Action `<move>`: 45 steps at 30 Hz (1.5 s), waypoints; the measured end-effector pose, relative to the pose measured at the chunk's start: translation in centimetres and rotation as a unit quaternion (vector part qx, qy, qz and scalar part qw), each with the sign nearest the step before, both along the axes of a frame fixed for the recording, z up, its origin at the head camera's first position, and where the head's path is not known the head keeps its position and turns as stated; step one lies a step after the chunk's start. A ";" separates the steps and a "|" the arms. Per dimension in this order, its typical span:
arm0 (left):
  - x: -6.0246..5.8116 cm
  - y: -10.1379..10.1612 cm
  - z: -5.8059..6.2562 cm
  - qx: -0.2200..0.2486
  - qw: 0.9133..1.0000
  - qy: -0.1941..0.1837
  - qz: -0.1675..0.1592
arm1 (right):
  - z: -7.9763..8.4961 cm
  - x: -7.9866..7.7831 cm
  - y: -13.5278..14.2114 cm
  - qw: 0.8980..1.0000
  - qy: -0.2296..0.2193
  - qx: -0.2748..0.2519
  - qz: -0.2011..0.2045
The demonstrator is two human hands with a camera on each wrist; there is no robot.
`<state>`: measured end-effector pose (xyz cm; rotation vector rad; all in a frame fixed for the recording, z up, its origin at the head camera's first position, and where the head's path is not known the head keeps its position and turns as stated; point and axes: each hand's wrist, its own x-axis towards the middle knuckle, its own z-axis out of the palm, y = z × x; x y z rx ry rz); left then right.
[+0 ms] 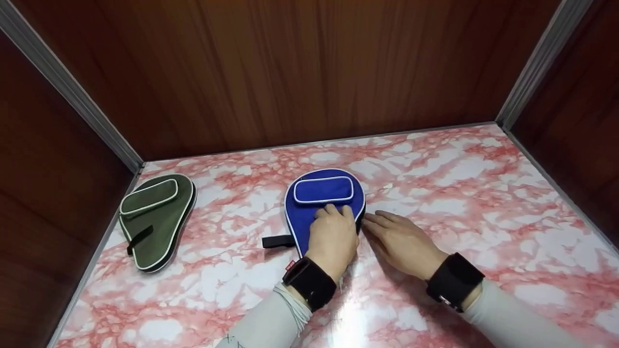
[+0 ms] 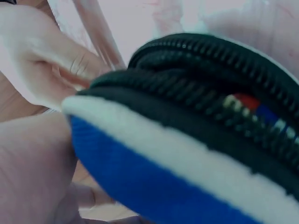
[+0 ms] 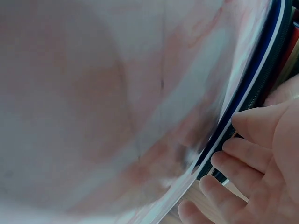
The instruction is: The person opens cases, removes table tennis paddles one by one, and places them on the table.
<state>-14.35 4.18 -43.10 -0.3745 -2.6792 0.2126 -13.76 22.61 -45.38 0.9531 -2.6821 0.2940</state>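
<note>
A blue paddle case [image 1: 304, 217] with white piping lies on the table, its pocket toward the back wall. My left hand [image 1: 334, 237] is over its lower part, fingers bent, gripping the upper panel near the right edge. In the left wrist view the black zipper [image 2: 187, 93] gapes, and a red and blue patch shows inside. My right hand [image 1: 404, 241] lies along the case's right side with its fingers nearly straight. Its fingertips are right at the zippered edge [image 3: 243, 100] in the right wrist view. A black strap [image 1: 278, 241] sticks out to the left.
A green paddle case [image 1: 167, 217] with a pocket and black strap lies at the left side of the red-and-white marbled table [image 1: 232, 295]. Brown wood-look panels [image 1: 309, 72] with grey metal edging stand at the back, left and right.
</note>
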 end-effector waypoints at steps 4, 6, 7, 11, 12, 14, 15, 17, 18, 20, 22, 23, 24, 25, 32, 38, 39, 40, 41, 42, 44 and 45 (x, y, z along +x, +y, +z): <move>-0.2 -0.1 -0.3 -0.004 0.999 0.034 -0.009 | -0.2 -0.2 -0.4 1.000 0.012 -0.002 0.005; -0.3 -0.3 -0.5 0.005 0.999 0.040 -0.017 | -0.2 -0.3 -0.7 1.000 0.016 -0.001 0.011; -0.3 -0.4 -0.6 0.009 0.999 0.044 -0.020 | -0.2 -0.3 -0.7 1.000 0.017 0.000 0.014; -0.6 -1.0 -0.7 0.025 0.997 0.065 -0.036 | -0.2 -0.5 -1.0 1.000 0.018 0.004 0.024; -0.6 -1.2 -0.8 0.031 0.996 0.070 -0.040 | -0.2 -0.6 -1.0 1.000 0.017 0.005 0.026; -0.8 -1.6 -0.7 0.041 0.995 0.075 -0.047 | -0.2 -0.8 -1.1 1.000 0.013 0.004 0.027; -0.9 -1.9 -0.7 0.040 0.995 0.075 -0.052 | -0.2 -0.8 -1.1 1.000 0.010 0.004 0.027; -1.0 -2.6 -0.7 0.040 0.994 0.074 -0.065 | -0.1 -0.9 -1.3 1.000 0.001 0.004 0.024; -1.0 -3.0 -0.6 0.036 0.994 0.072 -0.075 | -0.1 -0.9 -1.3 1.000 -0.002 0.004 0.023; -1.0 -4.0 -0.5 0.053 0.992 0.064 -0.094 | 0.1 -0.9 -1.5 1.000 -0.009 0.003 0.018; -1.0 -5.0 -0.3 0.104 0.987 0.045 -0.111 | 0.1 -0.9 -1.5 1.000 -0.013 0.003 0.013; -1.0 -5.5 -0.2 0.136 0.983 0.032 -0.118 | 0.1 -0.9 -1.6 1.000 -0.014 0.004 0.011; -1.0 -6.0 -0.1 0.177 0.977 0.015 -0.122 | 0.1 -0.9 -1.6 1.000 -0.014 0.004 0.009; -0.9 -6.5 0.0 0.220 0.968 -0.002 -0.123 | 0.2 -1.0 -1.7 1.000 -0.013 0.005 0.008; -0.5 -9.0 -0.2 0.347 0.931 -0.022 -0.107 | 0.0 -1.0 -1.9 1.000 0.013 0.009 0.001; -1.1 -9.6 -0.7 0.390 0.914 0.011 -0.110 | -0.1 -2.2 -1.5 1.000 0.015 0.008 -0.022; -1.2 -9.7 -0.6 0.394 0.913 0.008 -0.108 | 0.0 -2.5 -1.4 1.000 0.011 0.009 -0.026; -1.2 -9.9 -0.5 0.397 0.912 0.002 -0.105 | 0.2 -2.7 -1.4 0.999 0.007 0.011 -0.029; -1.2 -10.1 -0.4 0.396 0.913 -0.002 -0.100 | 0.2 -3.0 -1.4 0.999 0.005 0.015 -0.031; -1.2 -10.5 -0.3 0.393 0.915 -0.006 -0.093 | 0.3 -3.2 -1.4 0.999 0.003 0.018 -0.032; -1.0 -11.3 0.0 0.383 0.921 -0.008 -0.075 | 0.5 -3.5 -1.5 0.999 0.000 0.024 -0.032; -0.9 -11.8 0.1 0.376 0.924 -0.005 -0.065 | 0.7 -3.6 -1.6 0.999 0.000 0.025 -0.032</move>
